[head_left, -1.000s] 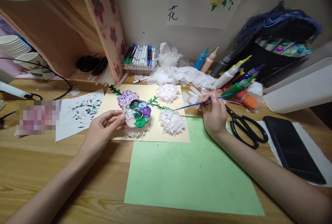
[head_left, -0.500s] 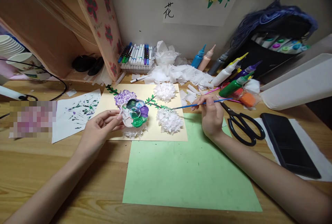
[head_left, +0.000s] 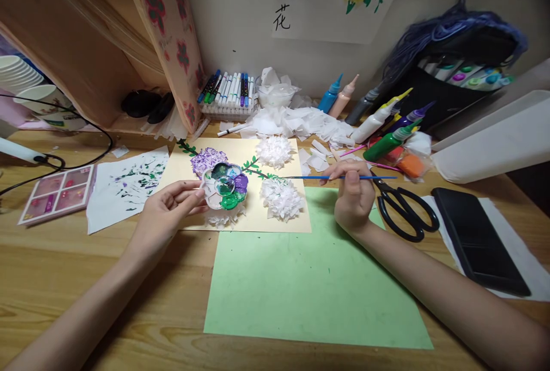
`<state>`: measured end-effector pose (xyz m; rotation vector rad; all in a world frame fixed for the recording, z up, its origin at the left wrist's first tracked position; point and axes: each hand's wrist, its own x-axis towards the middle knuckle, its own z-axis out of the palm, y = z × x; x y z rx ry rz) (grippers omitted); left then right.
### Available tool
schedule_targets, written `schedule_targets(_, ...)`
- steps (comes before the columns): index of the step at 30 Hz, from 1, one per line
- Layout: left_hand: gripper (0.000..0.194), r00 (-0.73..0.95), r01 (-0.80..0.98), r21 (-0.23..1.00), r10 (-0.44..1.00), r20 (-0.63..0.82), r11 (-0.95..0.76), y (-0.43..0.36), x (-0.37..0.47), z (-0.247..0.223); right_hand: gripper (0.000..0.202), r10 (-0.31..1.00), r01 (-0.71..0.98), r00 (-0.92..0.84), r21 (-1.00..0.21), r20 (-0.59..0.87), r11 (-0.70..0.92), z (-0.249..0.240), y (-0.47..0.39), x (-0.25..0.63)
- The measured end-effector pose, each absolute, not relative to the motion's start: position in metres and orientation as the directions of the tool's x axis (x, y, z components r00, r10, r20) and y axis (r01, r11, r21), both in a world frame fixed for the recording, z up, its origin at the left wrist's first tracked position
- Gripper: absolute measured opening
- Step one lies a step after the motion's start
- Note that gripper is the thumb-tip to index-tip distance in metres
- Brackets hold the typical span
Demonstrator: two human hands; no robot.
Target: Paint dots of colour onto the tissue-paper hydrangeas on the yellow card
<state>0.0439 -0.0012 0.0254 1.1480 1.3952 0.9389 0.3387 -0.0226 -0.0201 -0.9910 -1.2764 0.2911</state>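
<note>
My left hand (head_left: 174,210) pinches the rim of a flower-shaped paint palette (head_left: 224,186) smeared with green, purple and white. Between the fingers of my right hand (head_left: 353,190) lies a thin blue paintbrush (head_left: 318,177), its tip at the green leaves by the painted stem (head_left: 258,172). Under both is a cream sheet (head_left: 249,225) bearing ruffled tissue flowers: a purple-and-white one (head_left: 209,160), a white one at the top (head_left: 275,151) and another white one (head_left: 282,199) just below the brush tip. The palette partly covers one more white flower (head_left: 224,219).
A green sheet (head_left: 313,291) lies in front. Black-handled scissors (head_left: 406,208) and a black case (head_left: 481,239) are on the right. Torn tissue (head_left: 296,123), markers (head_left: 230,90) and paint bottles (head_left: 387,119) line the back. A paint-spotted tissue (head_left: 129,188) lies left.
The brush has turned to lie nearly level, its handle end lower and further right. My right hand has shifted slightly; the palette stays in my left hand.
</note>
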Motion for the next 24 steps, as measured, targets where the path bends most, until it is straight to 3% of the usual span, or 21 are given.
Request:
schedule_targets(8,0.036,0.025,0.131,0.964,0.971,-0.237,0.232,-0.002,0.045,0.024,0.024,0.623,0.396,0.266,-0.673,0.735,0.625,-0.018,-0.024,0.337)
schedule_targets(14,0.035,0.067,0.12,0.967,0.97,-0.235,0.226,-0.004,0.046,0.026,0.022,0.664,0.389,0.053,-0.628,0.746,0.674,-0.016,-0.037,0.33)
schedule_targets(20,0.041,0.097,0.147,0.967,0.97,-0.224,0.208,-0.006,0.047,0.025,0.028,0.69,0.3,-0.317,-0.621,0.651,0.724,-0.014,-0.048,0.328)
schedule_targets(24,0.041,0.108,0.126,0.971,0.97,-0.219,0.205,-0.007,0.048,0.028,0.027,0.69,0.299,-0.351,-0.622,0.633,0.723,-0.013,-0.047,0.328)
